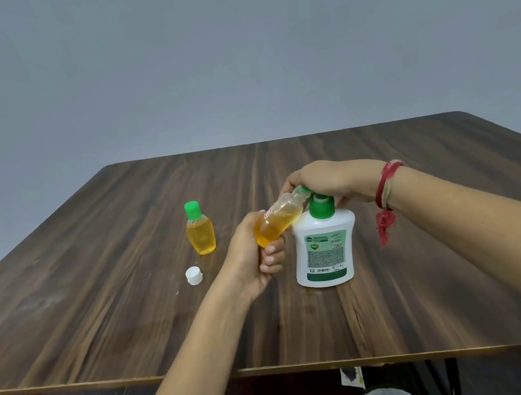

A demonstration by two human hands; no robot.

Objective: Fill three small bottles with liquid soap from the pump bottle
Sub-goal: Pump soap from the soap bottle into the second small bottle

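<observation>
Obs: left hand (255,257) grasps a small bottle (277,222) by its lower half, fingers wrapped round the base. It is tilted, its uncapped mouth raised rightward to the nozzle of the pump bottle (325,248), and about half full of yellow liquid. The right hand (336,180) sits on the green pump head, fingers curled over it. The pump bottle stands upright on the bench (95,296). A second small bottle (201,234), green-capped and full, stands well to the left, with a white cap (194,275) lying near it.

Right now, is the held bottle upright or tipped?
Tipped. The bottle slants in the left hand, neck raised to the pump under the right hand.
</observation>
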